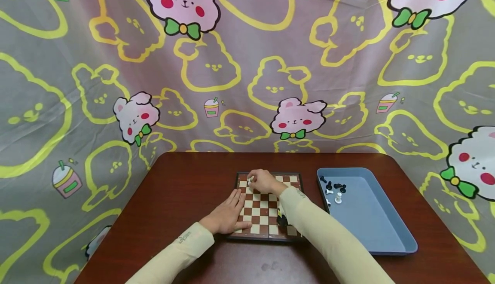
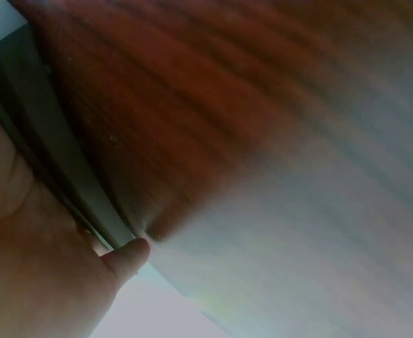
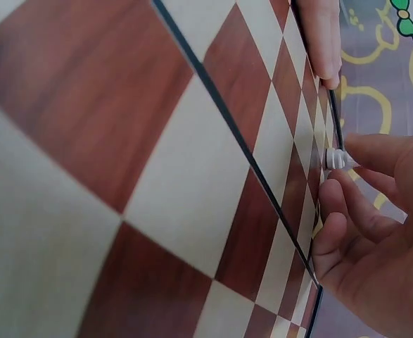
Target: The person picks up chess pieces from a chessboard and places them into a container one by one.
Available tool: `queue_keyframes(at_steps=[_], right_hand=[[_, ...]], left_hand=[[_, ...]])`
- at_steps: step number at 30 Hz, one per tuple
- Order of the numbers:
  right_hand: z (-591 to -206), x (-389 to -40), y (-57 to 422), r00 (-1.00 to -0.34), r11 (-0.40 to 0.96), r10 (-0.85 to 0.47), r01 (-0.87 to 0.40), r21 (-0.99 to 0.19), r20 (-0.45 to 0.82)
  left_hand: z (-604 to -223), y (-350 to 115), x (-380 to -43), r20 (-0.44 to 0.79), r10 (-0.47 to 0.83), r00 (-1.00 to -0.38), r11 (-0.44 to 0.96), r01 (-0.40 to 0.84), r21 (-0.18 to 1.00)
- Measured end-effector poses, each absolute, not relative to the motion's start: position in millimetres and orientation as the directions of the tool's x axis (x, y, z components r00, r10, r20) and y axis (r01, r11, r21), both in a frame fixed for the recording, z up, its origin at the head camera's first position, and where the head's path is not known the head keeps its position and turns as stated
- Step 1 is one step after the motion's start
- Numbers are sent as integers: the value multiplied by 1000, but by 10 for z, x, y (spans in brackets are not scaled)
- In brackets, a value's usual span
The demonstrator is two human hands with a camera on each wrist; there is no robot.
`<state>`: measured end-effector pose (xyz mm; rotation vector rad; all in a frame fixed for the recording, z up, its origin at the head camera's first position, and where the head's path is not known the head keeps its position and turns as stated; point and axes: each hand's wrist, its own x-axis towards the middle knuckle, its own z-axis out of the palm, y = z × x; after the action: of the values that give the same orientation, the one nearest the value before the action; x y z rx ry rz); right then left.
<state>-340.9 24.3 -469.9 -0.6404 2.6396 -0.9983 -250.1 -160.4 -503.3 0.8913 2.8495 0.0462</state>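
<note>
A brown-and-cream chessboard with a dark rim lies on the table. Near its far left corner my right hand pinches a small white chess piece between thumb and fingers. The piece's ringed base faces the squares, close over them, and its top is hidden by the fingertips. My left hand rests along the board's left edge, fingers straight and pointing away from me, thumb spread over the near squares. In the left wrist view that thumb shows beside the board's dark side.
Right of the board stands a blue-grey tray. Several black chess pieces and a few white ones, including an upright white piece, are at its far left. Under my right sleeve is a small black-and-yellow item. A patterned curtain hangs behind the table.
</note>
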Motion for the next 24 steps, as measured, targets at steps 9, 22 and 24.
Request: queue_keyframes(at_steps=[9,22,24], right_hand=[[-4694,-3420,274,-868,649,-495,-334,-683,-46],[-4719,-3397,514,-874,676,-485,-350,-649,-35],[-4716,-3386,556,-874,674,-485,-346,-653,-38]], left_hand=[[-5022,-1598,-2494,-138,574,-807,819,568,84],[-4994,-1570,-2488,-143,570,-809,822,564,82],[-5001,-1572,-2490,-144,573,-807,820,567,81]])
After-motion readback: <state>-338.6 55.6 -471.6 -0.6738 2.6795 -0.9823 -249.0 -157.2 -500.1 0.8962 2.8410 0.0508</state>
